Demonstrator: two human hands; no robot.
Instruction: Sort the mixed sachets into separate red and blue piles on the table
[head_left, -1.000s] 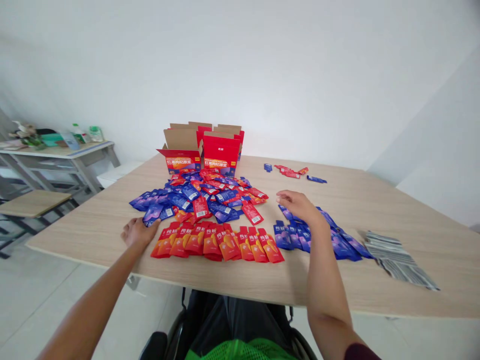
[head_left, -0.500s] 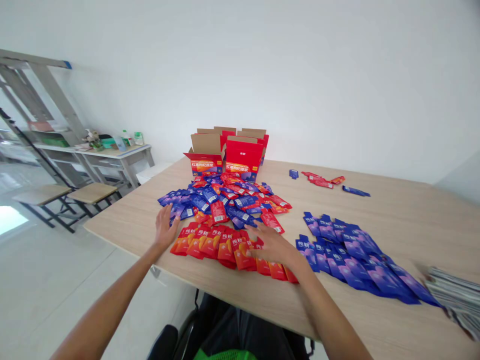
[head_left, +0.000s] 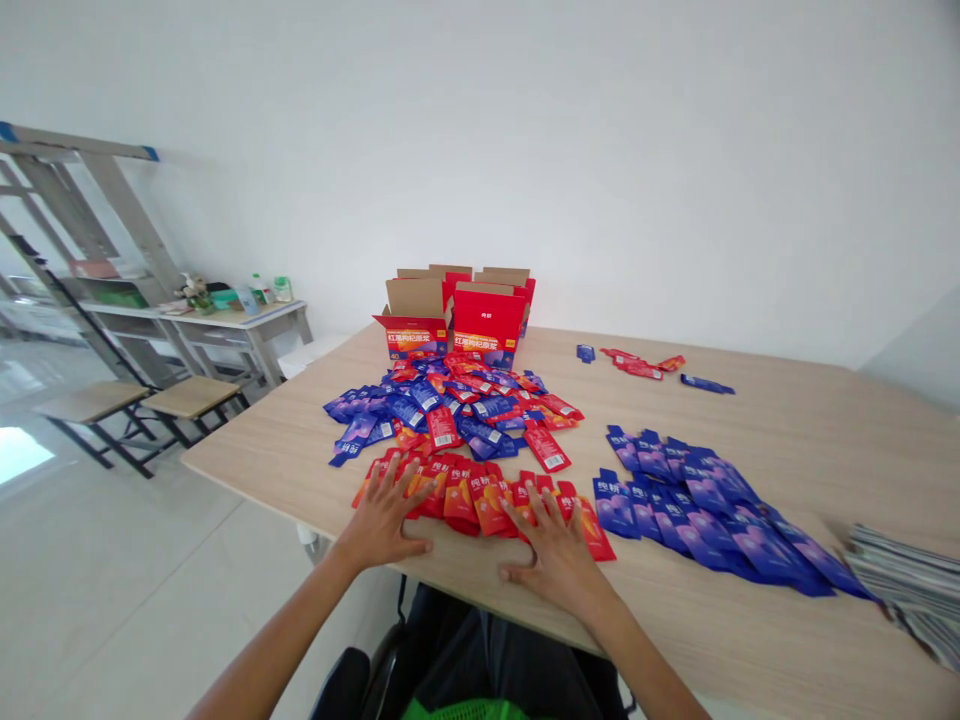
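A row of overlapping red sachets (head_left: 480, 495) lies near the front edge of a wooden table (head_left: 787, 440). My left hand (head_left: 386, 520) lies flat and open with spread fingers on the row's left end. On the row's right end rests my right hand (head_left: 551, 550), also flat and open. Neither hand holds anything. Behind the row is a mixed heap of red and blue sachets (head_left: 450, 405). To the right lies a row of blue sachets (head_left: 697, 500).
Two open red cartons (head_left: 457, 315) stand at the back of the heap. A few loose sachets (head_left: 645, 365) lie far back. Striped silver sachets (head_left: 907, 590) sit at the right edge. A side table with bottles (head_left: 240, 310) and stools (head_left: 150, 400) stand left.
Both hands came toward the table's front edge and now press flat on the red row. The right hand left the blue row a second ago. The view swung left.
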